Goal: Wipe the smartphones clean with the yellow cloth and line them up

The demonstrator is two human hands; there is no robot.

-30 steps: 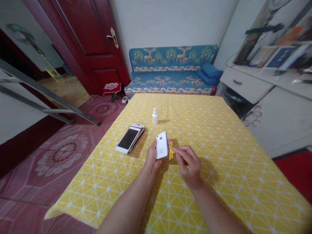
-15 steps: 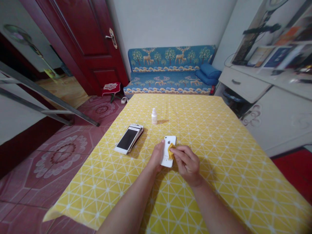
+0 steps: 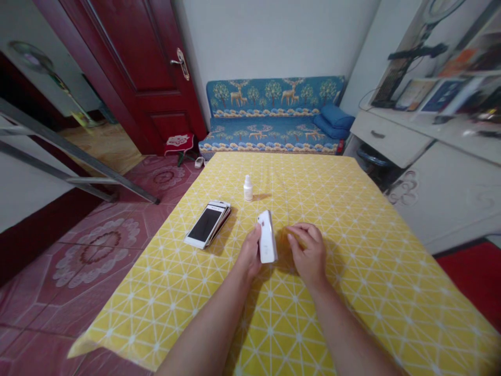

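My left hand (image 3: 250, 249) is closed around a white smartphone (image 3: 267, 240), which is tilted on its side with its back and one edge showing. To the right of the phone, my right hand (image 3: 311, 250) pinches a yellow cloth (image 3: 285, 237). The cloth is blurred, blends with the tablecloth and is apart from the phone. Left of my hands lies a stack of phones (image 3: 207, 224), the top one white with a dark screen. A small white bottle (image 3: 248, 189) stands upright beyond the phone.
A yellow patterned tablecloth (image 3: 360, 271) covers the table. Behind it is a blue sofa (image 3: 270, 120) with deer on its cover. A white cabinet (image 3: 450, 183) stands at the right, and a red stool (image 3: 179, 143) by the door at the left.
My left hand has turned the phone from lying back-up to tilted on its side. My right hand has moved the cloth off the phone's back, to the right.
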